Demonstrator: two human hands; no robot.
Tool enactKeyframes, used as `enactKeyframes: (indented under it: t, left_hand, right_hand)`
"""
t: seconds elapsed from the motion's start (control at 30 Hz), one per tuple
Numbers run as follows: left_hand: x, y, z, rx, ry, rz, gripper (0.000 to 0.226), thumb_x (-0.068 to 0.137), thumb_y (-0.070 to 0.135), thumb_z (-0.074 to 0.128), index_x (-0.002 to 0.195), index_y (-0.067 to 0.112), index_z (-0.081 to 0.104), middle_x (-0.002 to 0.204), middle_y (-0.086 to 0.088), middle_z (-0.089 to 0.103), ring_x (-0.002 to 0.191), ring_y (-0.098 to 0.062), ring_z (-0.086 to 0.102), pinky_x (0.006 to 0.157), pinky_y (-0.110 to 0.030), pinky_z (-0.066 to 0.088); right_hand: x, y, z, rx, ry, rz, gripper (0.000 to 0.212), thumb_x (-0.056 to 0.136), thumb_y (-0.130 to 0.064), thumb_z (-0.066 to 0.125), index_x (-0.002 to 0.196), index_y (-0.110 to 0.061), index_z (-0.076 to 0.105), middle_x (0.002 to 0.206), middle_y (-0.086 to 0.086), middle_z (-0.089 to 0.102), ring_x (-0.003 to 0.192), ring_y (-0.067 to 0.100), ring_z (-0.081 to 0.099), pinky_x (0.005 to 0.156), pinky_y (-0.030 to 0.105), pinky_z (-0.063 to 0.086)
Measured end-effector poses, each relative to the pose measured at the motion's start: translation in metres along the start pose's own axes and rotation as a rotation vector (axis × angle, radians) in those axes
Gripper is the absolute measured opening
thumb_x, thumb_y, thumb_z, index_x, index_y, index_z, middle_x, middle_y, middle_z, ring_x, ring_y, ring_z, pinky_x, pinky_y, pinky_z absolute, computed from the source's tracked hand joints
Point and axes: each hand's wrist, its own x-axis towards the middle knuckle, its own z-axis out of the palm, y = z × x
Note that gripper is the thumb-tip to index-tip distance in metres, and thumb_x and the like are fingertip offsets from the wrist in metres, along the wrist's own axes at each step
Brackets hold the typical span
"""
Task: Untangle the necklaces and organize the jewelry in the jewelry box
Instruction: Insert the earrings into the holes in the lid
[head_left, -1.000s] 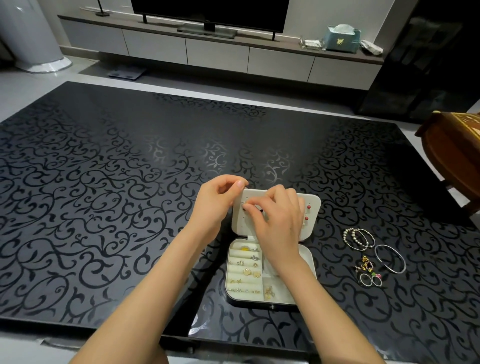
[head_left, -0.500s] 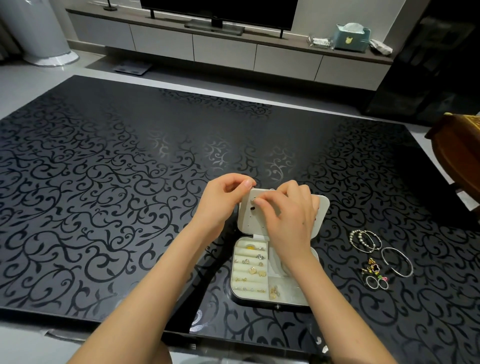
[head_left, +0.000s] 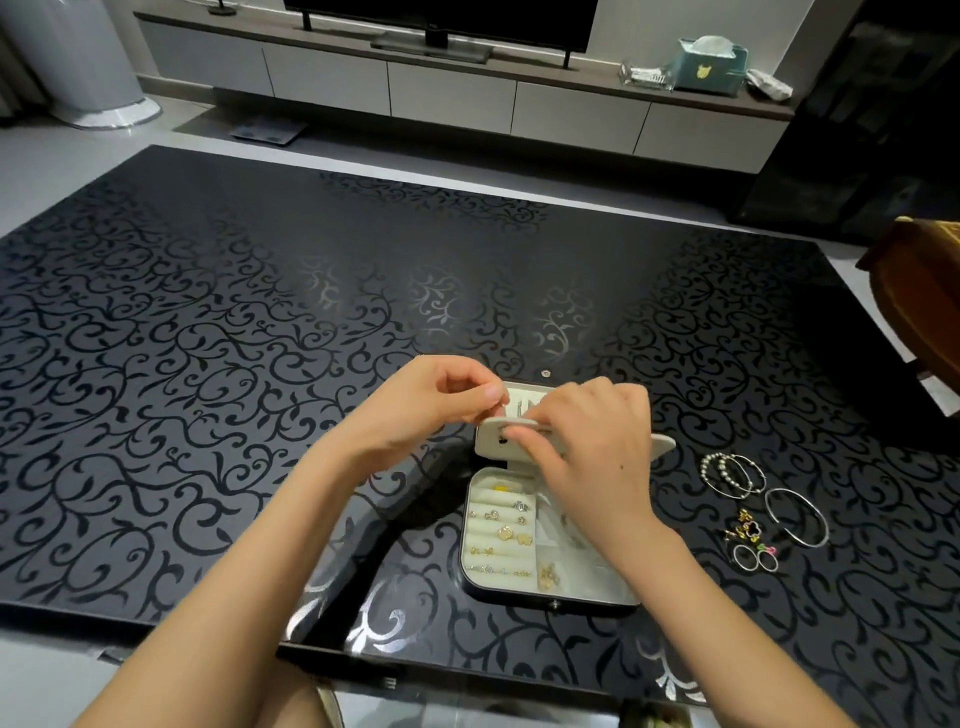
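black table (head_left: 208, 364) open beyond, jewelry box (head_left: 519, 596) near front edge

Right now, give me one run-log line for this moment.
jewelry box: open | right grip: pinches inner panel | left grip: pinching at lid, item unclear | bracelets, rings: loose on table

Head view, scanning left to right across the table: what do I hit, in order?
left hand → right hand → beaded bracelets → silver bangle. Left out: the jewelry box, which lies under both hands, and the small rings and charms below the bracelets.
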Motion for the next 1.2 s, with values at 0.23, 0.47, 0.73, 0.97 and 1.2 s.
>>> enactKeyframes:
  t: [0.23, 0.47, 0.73, 0.97, 1.2]
  left_hand:
    - [0.003, 0.005, -0.012, 0.365, -0.346, -0.108, 0.009, 0.088, 0.019, 0.063, 0.081, 0.020, 0.068, 0.075, 0.012, 0.064, 0.070, 0.000, 0.056, 0.070, -0.011, 0.041]
    - [0.015, 0.005, -0.011, 0.323, -0.563, -0.156, 0.013, 0.092, 0.011, 0.057, 0.083, 0.014, 0.066, 0.074, 0.010, 0.060, 0.070, -0.002, 0.052, 0.071, -0.012, 0.041]
    - [0.028, 0.011, -0.014, 0.378, -0.717, -0.179, 0.010, 0.091, 0.011, 0.057, 0.085, 0.013, 0.065, 0.074, 0.010, 0.060, 0.070, -0.004, 0.053, 0.072, -0.015, 0.043]
    - [0.042, 0.025, -0.011, 0.514, -0.824, -0.190, 0.012, 0.092, 0.008, 0.057, 0.081, 0.008, 0.062, 0.067, 0.011, 0.054, 0.063, 0.000, 0.048, 0.067, -0.009, 0.038]
    - [0.048, 0.031, -0.010, 0.562, -0.853, -0.202, 0.012, 0.092, 0.010, 0.058, 0.082, 0.006, 0.063, 0.067, 0.011, 0.055, 0.065, -0.001, 0.049, 0.068, -0.010, 0.038]
  right_hand:
    - [-0.023, -0.003, -0.002, 0.021, 0.123, -0.138, 0.025, 0.086, -0.033, 0.064, 0.067, -0.016, 0.068, 0.079, -0.005, 0.066, 0.076, 0.014, 0.049, 0.074, 0.028, 0.024]
    - [-0.031, -0.005, -0.001, 0.035, 0.141, -0.120, 0.026, 0.086, -0.032, 0.063, 0.066, -0.017, 0.069, 0.076, -0.007, 0.067, 0.075, 0.014, 0.049, 0.070, 0.029, 0.024]
    - [-0.032, -0.007, -0.001, 0.052, 0.144, -0.092, 0.022, 0.084, -0.029, 0.066, 0.066, -0.017, 0.068, 0.075, -0.007, 0.067, 0.074, 0.013, 0.046, 0.073, 0.025, 0.017]
    - [-0.028, -0.007, -0.004, 0.067, 0.108, -0.059, 0.025, 0.086, -0.031, 0.064, 0.065, -0.019, 0.067, 0.075, -0.008, 0.065, 0.074, 0.012, 0.044, 0.072, 0.025, 0.017]
    - [-0.025, -0.006, -0.007, 0.085, 0.084, -0.039, 0.019, 0.082, -0.028, 0.071, 0.066, -0.019, 0.067, 0.075, -0.010, 0.065, 0.074, 0.011, 0.044, 0.075, 0.025, 0.016]
